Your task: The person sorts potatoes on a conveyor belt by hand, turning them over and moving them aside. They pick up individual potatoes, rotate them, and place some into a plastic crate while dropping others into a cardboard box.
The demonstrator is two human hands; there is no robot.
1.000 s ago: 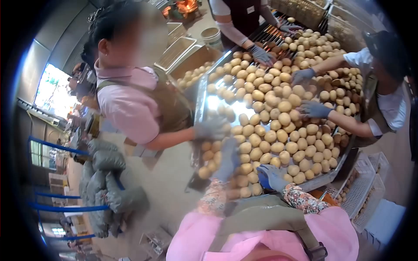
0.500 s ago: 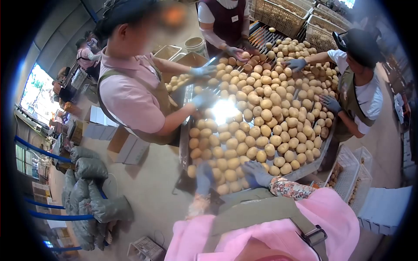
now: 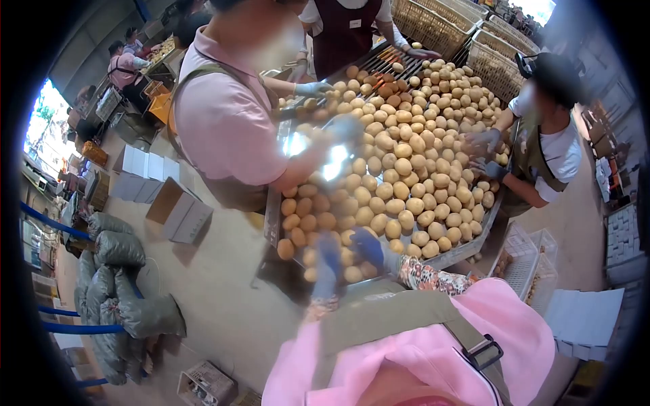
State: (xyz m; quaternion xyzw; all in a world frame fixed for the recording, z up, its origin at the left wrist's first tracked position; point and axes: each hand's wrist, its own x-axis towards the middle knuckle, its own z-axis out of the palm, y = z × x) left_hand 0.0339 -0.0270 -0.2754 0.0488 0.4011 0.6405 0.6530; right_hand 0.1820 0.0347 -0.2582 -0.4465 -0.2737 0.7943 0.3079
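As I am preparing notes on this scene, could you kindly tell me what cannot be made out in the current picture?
All in the head view:
- Left hand: motion blur hides its finger positions and any grip on the produce.
- Right hand: its own back hides whatever lies beneath.
- Pink-sleeved co-worker's nearer hand: fingers blurred.
- Badge: too small to read.
- Sacks: fabric hides their contents.

a pale floor (image 3: 223,291) spreads out below a grey wall (image 3: 88,54); daylight glares through an opening (image 3: 42,128) at the far left (door or window, i cannot tell), and blue rails (image 3: 81,329) curve beside piled sacks (image 3: 152,309).
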